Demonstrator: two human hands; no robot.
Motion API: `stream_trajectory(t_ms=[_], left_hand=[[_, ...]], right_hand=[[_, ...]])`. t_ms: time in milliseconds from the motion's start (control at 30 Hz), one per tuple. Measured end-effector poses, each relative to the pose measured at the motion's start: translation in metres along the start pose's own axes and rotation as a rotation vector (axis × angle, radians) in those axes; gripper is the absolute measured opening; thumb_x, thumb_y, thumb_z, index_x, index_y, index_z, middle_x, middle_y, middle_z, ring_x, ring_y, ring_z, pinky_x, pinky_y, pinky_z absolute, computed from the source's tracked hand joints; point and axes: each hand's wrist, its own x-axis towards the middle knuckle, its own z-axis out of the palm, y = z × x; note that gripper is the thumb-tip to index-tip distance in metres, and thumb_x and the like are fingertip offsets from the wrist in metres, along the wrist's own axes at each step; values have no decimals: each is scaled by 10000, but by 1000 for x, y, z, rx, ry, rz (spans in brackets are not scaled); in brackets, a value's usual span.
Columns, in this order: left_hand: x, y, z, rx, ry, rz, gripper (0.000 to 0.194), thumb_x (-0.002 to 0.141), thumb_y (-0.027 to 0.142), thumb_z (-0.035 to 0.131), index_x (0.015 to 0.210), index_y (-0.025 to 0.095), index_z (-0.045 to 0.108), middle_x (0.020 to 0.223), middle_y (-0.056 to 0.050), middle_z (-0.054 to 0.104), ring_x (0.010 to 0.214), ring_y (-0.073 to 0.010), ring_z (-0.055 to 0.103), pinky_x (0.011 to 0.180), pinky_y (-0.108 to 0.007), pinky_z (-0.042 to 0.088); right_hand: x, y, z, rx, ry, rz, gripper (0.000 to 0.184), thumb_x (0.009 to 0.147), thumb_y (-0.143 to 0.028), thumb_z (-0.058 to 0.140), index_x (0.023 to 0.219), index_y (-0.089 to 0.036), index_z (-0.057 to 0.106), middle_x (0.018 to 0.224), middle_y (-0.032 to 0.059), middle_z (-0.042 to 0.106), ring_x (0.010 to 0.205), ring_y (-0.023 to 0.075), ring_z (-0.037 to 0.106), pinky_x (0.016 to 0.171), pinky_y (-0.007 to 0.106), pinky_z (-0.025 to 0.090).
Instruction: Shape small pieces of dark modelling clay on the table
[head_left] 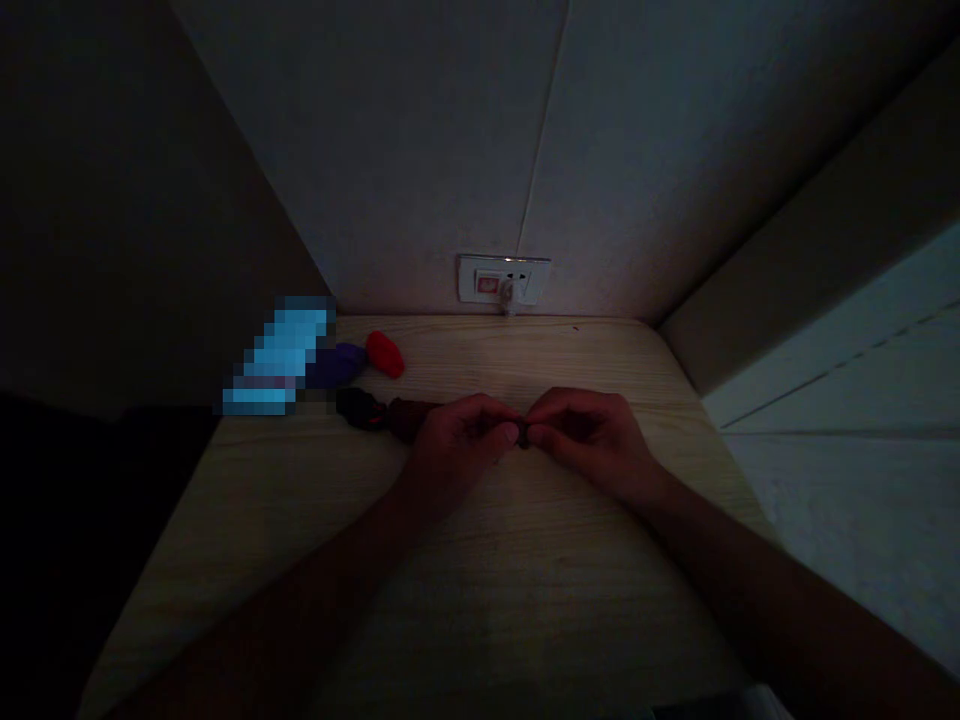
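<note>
My left hand (461, 435) and my right hand (585, 432) meet fingertip to fingertip over the middle of a pale wooden table (487, 600). Both are closed in a pinch on a small dark object (523, 437) between them, too dim to name. A dark red elongated thing (409, 415) lies on the table and runs under my left hand; whether it joins the pinched piece is hidden. A black lump (361, 408) sits at its left end.
A red oval object (385, 354) and a purple one (337, 364) lie at the back left beside a blurred blue patch (277, 360). A white wall socket (502, 280) with a plug sits above the table's far edge. Walls close in on both sides.
</note>
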Motion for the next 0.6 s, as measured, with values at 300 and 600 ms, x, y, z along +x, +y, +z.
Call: stream_trajectory(t_ms=[300, 600], left_hand=[[1, 3, -1, 18, 6, 20, 147, 751, 278, 758, 834, 157, 746, 661, 7, 679, 572, -109, 555, 547, -237, 437], [1, -3, -1, -54, 2, 31, 159, 793, 289, 746, 870, 151, 733, 659, 0, 679, 544, -102, 538, 526, -234, 430]], right_hand=[[2, 1, -1, 29, -3, -8, 102, 834, -237, 841, 931, -221, 817, 839, 27, 785, 769, 153, 737, 725, 276, 598], [0, 0, -1, 37, -1, 30, 137, 838, -267, 844, 964, -218, 817, 856, 33, 806, 783, 162, 757, 744, 284, 617]])
